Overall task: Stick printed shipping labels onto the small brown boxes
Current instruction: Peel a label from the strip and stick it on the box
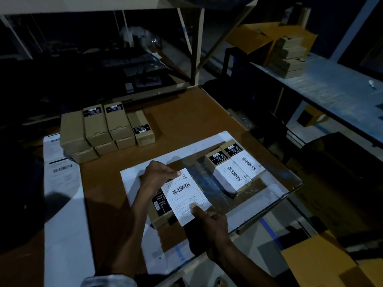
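Observation:
A white shipping label (pixel 185 195) with a barcode lies over a small brown box (pixel 160 213) that carries a black sticker, near the front of the table. My left hand (pixel 158 176) pinches the label's far left corner. My right hand (pixel 211 225) pinches its near edge with the thumb on top. Two labelled brown boxes (pixel 235 170) stand side by side to the right on a white sheet. A stack of unlabelled brown boxes (pixel 105 129) sits at the back left.
The brown table (pixel 186 119) holds white sheets, one with a barcode (pixel 62 183) at the left. A long bench at the right carries more stacked boxes (pixel 287 56). Cardboard (pixel 323 264) lies at the lower right. The surroundings are dark.

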The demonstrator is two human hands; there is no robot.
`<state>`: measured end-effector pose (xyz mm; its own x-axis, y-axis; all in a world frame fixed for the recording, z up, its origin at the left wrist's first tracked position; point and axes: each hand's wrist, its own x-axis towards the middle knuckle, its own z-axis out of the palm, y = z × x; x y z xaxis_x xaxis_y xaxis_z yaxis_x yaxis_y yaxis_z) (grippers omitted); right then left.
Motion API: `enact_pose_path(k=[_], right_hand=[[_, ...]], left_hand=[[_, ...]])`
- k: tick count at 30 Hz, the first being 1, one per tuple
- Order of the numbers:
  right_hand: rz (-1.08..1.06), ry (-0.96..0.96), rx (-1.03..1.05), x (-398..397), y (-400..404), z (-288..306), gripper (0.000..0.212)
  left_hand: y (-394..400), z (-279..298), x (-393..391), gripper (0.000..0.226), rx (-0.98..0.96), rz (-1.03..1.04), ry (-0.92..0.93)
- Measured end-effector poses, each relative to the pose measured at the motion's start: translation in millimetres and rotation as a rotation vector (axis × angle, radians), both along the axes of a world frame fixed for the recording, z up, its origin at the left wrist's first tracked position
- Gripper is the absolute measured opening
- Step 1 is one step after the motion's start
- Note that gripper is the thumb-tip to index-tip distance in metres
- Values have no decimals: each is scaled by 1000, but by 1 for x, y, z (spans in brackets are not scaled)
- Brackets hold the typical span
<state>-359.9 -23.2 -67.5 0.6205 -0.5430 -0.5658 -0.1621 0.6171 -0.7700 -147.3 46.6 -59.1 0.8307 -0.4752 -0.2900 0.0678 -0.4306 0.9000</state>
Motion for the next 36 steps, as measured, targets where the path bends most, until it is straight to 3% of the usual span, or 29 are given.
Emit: enact_pose_path(k=[5, 16, 23, 27, 31, 36], right_hand=[[-1, -29, 28, -1, 1, 2, 43], [-24, -40, 45, -1, 1, 2, 63], [-2, 12, 13, -1, 0, 0, 24], [-20, 4, 24, 1, 0, -1, 37], [-37, 12, -2, 2, 0, 0, 30], [-40, 14, 17, 2, 0, -1, 37]], left_hand=[[-2, 1, 0, 17, -15, 10, -1], [-5, 0, -1, 15, 17, -14, -60], [-4, -2, 0, 12, 7, -29, -71], [-5, -2, 0, 13, 13, -38, -92], [-6, -2, -2, 10, 17, -40, -99], [-6, -4, -1, 12, 29, -40, -103]])
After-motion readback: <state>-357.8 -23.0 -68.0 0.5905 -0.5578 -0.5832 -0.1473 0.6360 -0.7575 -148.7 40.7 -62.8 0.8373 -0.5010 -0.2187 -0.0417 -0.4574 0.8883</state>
